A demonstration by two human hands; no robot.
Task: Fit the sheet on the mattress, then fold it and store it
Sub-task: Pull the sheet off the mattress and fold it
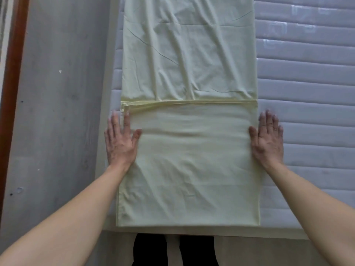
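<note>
A pale yellow-green sheet [189, 73] lies as a long folded strip on the grey quilted mattress [307, 93]. Its near end is folded back over itself, and the folded edge runs across at mid-frame. My left hand [121, 139] lies flat with straight fingers on the left edge of the folded part, the thumb on the cloth. My right hand [268, 139] lies flat at the right edge, with its thumb on the sheet and its fingers on the mattress. Both forearms reach in from below.
A grey concrete wall [57, 112] runs along the mattress's left side, with a brown wooden door frame [11, 93] at far left. The near edge of the mattress crosses the bottom, with my dark trouser legs [174, 250] below it.
</note>
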